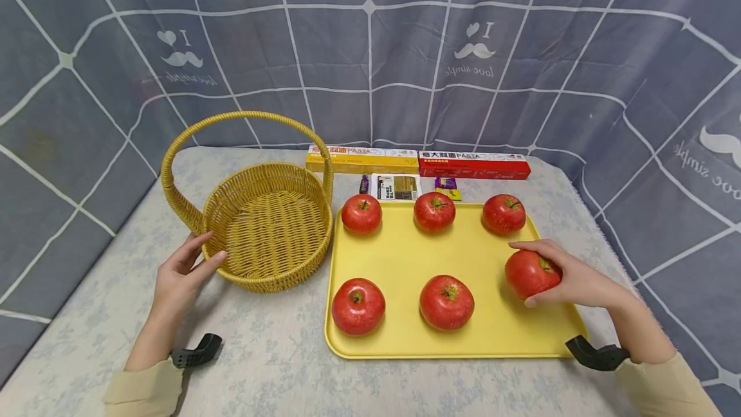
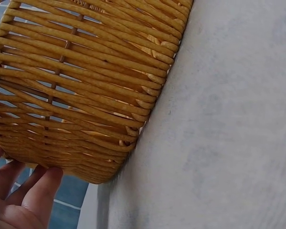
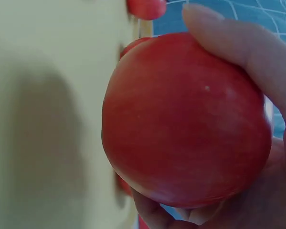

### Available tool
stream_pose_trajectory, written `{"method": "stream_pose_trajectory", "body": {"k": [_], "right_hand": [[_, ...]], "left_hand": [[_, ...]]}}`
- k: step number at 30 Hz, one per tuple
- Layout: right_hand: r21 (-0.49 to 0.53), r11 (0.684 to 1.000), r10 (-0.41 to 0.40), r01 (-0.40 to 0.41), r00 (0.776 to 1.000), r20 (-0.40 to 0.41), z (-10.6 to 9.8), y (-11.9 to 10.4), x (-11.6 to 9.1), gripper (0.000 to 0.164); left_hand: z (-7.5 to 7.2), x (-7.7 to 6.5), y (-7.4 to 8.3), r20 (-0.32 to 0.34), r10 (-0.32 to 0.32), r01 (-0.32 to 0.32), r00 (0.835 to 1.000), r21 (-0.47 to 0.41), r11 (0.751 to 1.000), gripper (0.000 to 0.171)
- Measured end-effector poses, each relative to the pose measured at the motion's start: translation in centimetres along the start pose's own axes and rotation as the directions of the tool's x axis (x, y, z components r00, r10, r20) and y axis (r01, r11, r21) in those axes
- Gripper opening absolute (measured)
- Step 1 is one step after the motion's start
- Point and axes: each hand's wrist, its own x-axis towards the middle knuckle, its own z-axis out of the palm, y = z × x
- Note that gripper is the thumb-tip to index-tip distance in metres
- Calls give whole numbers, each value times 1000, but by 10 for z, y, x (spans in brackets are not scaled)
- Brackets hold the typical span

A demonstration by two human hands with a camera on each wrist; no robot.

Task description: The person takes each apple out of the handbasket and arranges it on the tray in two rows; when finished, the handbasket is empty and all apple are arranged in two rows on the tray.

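Note:
In the head view, a yellow woven basket [image 1: 272, 283] with a tall arched handle stands at the left with nothing in it. My left hand [image 1: 181, 278] holds its near-left rim, thumb and fingers at the edge. The left wrist view shows the basket's woven side [image 2: 85, 90] close up, with fingertips [image 2: 45, 186] against it. At the right, my right hand [image 1: 579, 280] grips a red apple [image 1: 529, 274] between thumb and fingers. In the right wrist view the apple [image 3: 185, 119] hangs above the tray, apart from its shadow. Several other red apples lie on the yellow tray [image 1: 393, 256].
Behind the tray lie a yellow pasta box [image 1: 361, 161], a red pasta box [image 1: 475, 166], a white printed packet [image 1: 396, 188] and small purple and yellow wrappers [image 1: 448, 188]. A grey-blue curtain [image 1: 405, 50] surrounds the patterned tablecloth [image 1: 272, 352]. The basket's right side is close to the tray.

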Motion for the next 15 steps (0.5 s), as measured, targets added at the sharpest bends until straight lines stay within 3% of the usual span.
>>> {"method": "stream_pose_trajectory", "body": {"k": [7,15], "right_hand": [[51,994,98,-100,994,40,14,9,-15,89],[58,991,116,-119,992,55,18,15,-24,88]], "left_hand": [[1,0,0,-8,-9,9,1000,29,1000,59],[0,1,2,-16,-26,27,1000,59,998,59]]}}
